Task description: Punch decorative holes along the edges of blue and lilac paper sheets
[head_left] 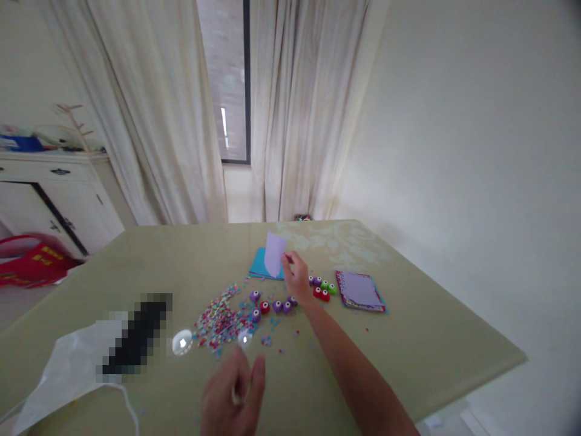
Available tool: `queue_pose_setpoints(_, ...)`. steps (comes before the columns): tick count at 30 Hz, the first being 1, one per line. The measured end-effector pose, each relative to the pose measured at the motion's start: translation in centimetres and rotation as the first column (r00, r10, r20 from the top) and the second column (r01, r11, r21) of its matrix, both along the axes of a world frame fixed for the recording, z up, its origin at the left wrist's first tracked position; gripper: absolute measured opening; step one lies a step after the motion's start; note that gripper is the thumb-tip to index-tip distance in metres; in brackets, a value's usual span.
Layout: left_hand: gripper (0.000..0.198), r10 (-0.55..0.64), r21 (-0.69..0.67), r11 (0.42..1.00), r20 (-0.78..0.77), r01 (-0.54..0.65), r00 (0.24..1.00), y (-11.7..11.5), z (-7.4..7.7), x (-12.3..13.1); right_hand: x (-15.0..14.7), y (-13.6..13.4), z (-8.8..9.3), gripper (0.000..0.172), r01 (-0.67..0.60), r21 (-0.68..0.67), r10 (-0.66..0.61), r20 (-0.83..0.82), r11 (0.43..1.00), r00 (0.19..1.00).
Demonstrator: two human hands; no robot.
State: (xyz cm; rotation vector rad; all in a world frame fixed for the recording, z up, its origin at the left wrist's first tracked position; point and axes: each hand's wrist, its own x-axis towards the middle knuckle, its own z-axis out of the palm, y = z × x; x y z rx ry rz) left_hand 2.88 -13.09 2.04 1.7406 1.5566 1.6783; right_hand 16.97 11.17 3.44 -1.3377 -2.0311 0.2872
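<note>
My right hand (296, 275) pinches the edge of a light purple sheet of paper (274, 254) between thumb and fingers, holding it upright. Behind that sheet, blue paper (258, 264) lies on the table. Around and below the right hand are several small craft punches with eye-like white dots: purple ones (278, 306), red ones (321, 294) and green ones (328, 286). Closer to me, my left hand (232, 393) hovers with curled fingers, slightly blurred; what it holds, if anything, cannot be made out. A heap of coloured paper confetti (222, 318) spreads ahead of it.
On the right lies a stack of paper sheets (361, 290), purple on top, with punched edges. A white sheet or bag (86, 351), a blurred-out dark object (140, 333) and a white cord (129, 406) are at left. The greenish table (431, 339) meets a wall at right.
</note>
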Motion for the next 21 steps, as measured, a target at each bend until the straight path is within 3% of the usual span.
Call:
queue_pose_setpoints(2, 0.027, 0.146, -0.1, 0.986, 0.163, -0.131, 0.976, 4.7, 0.4, 0.0, 0.4, -2.9, -1.2, 0.052, 0.02, 0.027, -0.016, -0.148, 0.999, 0.989)
queue_pose_setpoints(3, 0.047, 0.193, -0.128, 0.978, 0.241, -0.167, 0.951, 6.7, 0.5, -0.3, 0.5, -4.2, -2.1, 0.048, -0.005, 0.037, 0.018, -0.364, 0.999, 0.931)
queue_pose_setpoints(4, 0.066, 0.186, -0.154, 0.977, 0.294, -0.146, 0.937, 8.4, 0.3, -0.6, 0.4, -5.5, -3.0, 0.044, -0.059, 0.033, 0.067, -0.525, 0.998, 0.849)
queue_pose_setpoints(6, 0.082, 0.062, -0.216, 0.976, 0.421, 0.034, 0.905, 10.4, -0.5, -1.5, 0.2, -7.6, -4.6, 0.04, -0.192, -0.006, 0.141, -0.656, 0.981, 0.741)
queue_pose_setpoints(8, 0.079, -0.021, -0.256, 0.949, 0.53, 0.183, 0.848, 10.8, -1.7, -2.3, 0.0, -9.0, -5.5, 0.036, -0.276, -0.028, 0.193, -0.647, 0.961, 0.737)
queue_pose_setpoints(12, 0.062, -0.041, -0.276, 0.924, 0.619, 0.266, 0.784, 9.9, -3.2, -3.2, -0.5, -10.2, -5.0, 0.028, -0.318, -0.044, 0.225, -0.612, 0.947, 0.758)
queue_pose_setpoints(17, 0.067, 0.069, -0.331, 0.925, 0.628, 0.187, 0.775, 9.4, -2.6, -3.9, -1.0, -10.3, -4.6, 0.024, -0.339, -0.199, 0.116, -0.687, 0.919, 0.717)
queue_pose_setpoints(21, 0.062, 0.132, -0.378, 0.904, 0.692, 0.2, 0.71, 9.3, -1.5, -4.9, -1.0, -9.8, -4.6, 0.028, -0.393, -0.306, 0.001, -0.787, 0.867, 0.616)
